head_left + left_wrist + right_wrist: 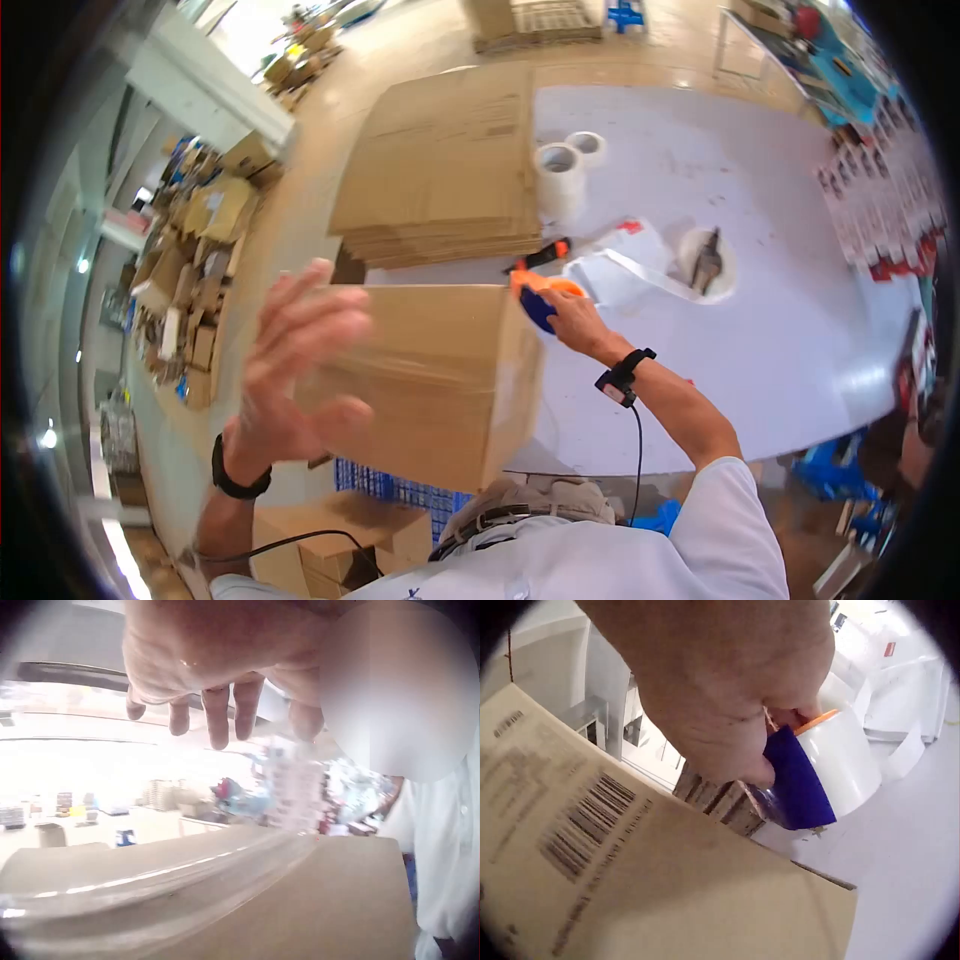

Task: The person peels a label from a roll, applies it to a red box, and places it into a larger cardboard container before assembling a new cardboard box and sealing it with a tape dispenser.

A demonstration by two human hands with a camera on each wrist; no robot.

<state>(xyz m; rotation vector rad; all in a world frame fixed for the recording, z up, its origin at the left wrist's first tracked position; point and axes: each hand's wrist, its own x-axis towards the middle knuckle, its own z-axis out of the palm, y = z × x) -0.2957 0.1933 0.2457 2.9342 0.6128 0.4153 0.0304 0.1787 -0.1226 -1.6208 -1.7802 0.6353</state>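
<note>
A closed cardboard box stands at the table's near left edge, with clear tape across its top. My left hand is raised above the box's left part, fingers spread, touching nothing; in the left wrist view the hand hangs over the taped top. Just past the box's right side, my right hand grips an orange and blue tape dispenser. The right wrist view shows that hand around the dispenser's blue part, beside a white tape roll and the box's printed side.
Flattened cartons are stacked behind the box. White tape rolls, an orange and black tool, white packets and a roll with a dark tool lie on the table. Red and white packages sit at the far right.
</note>
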